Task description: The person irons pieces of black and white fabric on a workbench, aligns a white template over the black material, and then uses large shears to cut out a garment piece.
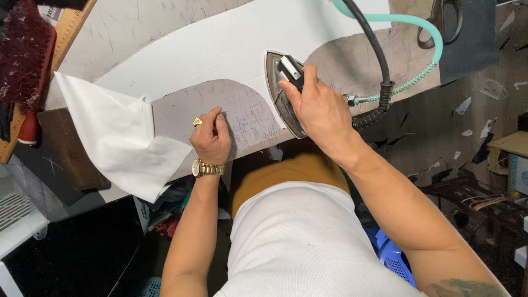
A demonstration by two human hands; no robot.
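Note:
My right hand (311,107) grips the handle of a steam iron (279,82), whose metal sole rests on the white cloth (220,49) at the edge of a grey curved pattern piece (247,110). A black cord and a mint-green hose (418,25) run off from the iron's rear. My left hand (212,137), with a gold ring and a gold wristwatch, presses fingertips down on that grey piece. A loose flap of white fabric (118,143) hangs over the table's near edge to the left of that hand.
Scissors (440,19) lie at the top right on a second grey piece (352,63). A dark red brush (25,52) and a wooden ruler (63,33) sit at the far left. Fabric scraps litter the floor at right; a blue basket (393,258) stands below.

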